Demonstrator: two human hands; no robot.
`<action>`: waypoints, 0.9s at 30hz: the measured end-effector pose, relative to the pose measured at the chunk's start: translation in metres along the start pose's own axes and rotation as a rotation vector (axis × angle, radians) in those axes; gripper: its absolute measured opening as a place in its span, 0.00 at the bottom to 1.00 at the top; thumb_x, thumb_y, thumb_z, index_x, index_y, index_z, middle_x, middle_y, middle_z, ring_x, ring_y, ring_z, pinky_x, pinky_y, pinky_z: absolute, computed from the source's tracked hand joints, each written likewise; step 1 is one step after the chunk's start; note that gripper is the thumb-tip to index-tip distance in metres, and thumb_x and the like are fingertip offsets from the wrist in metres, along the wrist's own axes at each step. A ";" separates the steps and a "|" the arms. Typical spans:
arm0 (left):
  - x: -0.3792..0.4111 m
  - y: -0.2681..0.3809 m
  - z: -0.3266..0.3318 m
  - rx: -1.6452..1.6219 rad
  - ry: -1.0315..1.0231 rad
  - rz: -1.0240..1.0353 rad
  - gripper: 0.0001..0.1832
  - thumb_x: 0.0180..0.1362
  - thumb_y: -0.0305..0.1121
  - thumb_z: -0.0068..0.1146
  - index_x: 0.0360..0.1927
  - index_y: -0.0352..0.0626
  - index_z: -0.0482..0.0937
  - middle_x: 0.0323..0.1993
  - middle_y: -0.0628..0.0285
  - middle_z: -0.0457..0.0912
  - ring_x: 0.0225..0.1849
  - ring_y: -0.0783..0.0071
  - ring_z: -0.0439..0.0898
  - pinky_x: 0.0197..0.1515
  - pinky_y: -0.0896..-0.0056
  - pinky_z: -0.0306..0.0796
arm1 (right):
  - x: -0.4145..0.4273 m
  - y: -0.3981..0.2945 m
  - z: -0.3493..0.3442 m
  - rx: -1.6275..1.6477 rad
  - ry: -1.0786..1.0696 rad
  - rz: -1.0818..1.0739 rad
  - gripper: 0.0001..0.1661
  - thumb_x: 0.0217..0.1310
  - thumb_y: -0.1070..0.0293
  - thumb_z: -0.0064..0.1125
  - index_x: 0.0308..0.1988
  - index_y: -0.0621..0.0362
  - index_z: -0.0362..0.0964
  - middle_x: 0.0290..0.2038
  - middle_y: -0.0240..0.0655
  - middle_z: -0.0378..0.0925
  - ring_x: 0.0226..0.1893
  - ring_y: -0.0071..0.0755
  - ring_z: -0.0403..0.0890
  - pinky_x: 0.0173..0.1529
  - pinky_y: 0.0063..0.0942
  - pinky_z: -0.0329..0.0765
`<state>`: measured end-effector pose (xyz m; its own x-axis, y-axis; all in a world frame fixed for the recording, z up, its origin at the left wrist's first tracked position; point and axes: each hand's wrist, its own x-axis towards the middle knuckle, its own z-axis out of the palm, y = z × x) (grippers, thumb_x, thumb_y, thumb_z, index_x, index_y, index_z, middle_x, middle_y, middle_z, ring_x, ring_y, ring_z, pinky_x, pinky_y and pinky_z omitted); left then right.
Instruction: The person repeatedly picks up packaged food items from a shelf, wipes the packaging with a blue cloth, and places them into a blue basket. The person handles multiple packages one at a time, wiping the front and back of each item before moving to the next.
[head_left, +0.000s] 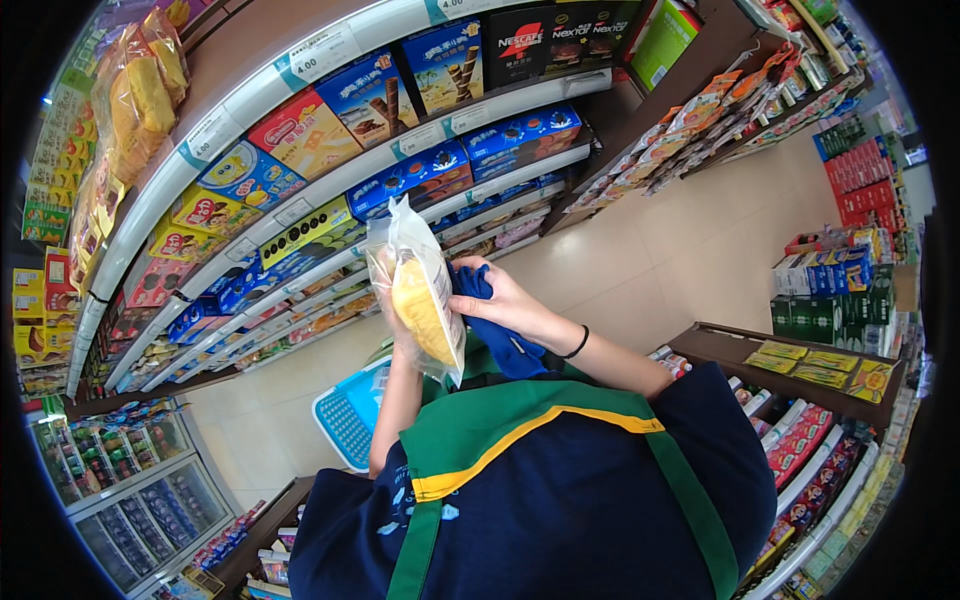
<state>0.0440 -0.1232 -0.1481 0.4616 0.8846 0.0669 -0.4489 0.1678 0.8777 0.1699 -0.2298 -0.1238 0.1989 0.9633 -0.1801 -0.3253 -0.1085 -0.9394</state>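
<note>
A clear plastic bag of yellow bread (426, 311) is held up before my chest. My left hand (397, 330) grips it from its far side, the fingers partly seen through the film. With a dark blue cloth (510, 341) bunched in its grasp, my right hand (499, 296) touches the near edge of the bag with its thumb. A green apron with a yellow band (540, 427) covers my front. More bagged bread (142, 97) lies on top of the shelf unit at the upper left.
Shelves of boxed biscuits (409, 176) curve across the front. A blue plastic basket (349, 412) stands below my left forearm. Hanging snack packets (697, 120) are at the upper right, stacked cartons (832, 315) farther right. Low shelves (802, 457) flank me; a glass-door cooler (150, 495) stands lower left.
</note>
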 end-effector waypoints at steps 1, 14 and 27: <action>0.002 -0.014 -0.017 0.230 0.060 0.100 0.20 0.69 0.38 0.50 0.60 0.41 0.69 0.51 0.55 0.76 0.51 0.66 0.78 0.50 0.69 0.77 | 0.002 0.000 -0.002 0.013 -0.034 0.004 0.33 0.61 0.61 0.69 0.60 0.63 0.65 0.49 0.34 0.76 0.48 0.21 0.76 0.53 0.23 0.74; 0.009 0.027 -0.031 -0.088 -0.184 -0.386 0.39 0.71 0.62 0.33 0.73 0.40 0.56 0.70 0.53 0.66 0.69 0.58 0.67 0.68 0.52 0.64 | 0.002 -0.019 -0.020 -0.411 0.203 -0.216 0.24 0.54 0.66 0.73 0.47 0.64 0.72 0.39 0.32 0.80 0.40 0.20 0.77 0.47 0.23 0.75; 0.010 0.015 -0.014 -0.345 -0.275 -0.395 0.31 0.73 0.47 0.39 0.71 0.35 0.58 0.66 0.48 0.70 0.62 0.57 0.76 0.61 0.56 0.73 | -0.011 -0.038 -0.028 0.034 0.096 0.075 0.17 0.59 0.70 0.67 0.47 0.60 0.71 0.39 0.30 0.78 0.39 0.19 0.77 0.45 0.20 0.76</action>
<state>0.0312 -0.1055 -0.1407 0.8049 0.5889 -0.0724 -0.4047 0.6341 0.6589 0.2062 -0.2431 -0.0943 0.2602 0.9245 -0.2786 -0.3736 -0.1697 -0.9119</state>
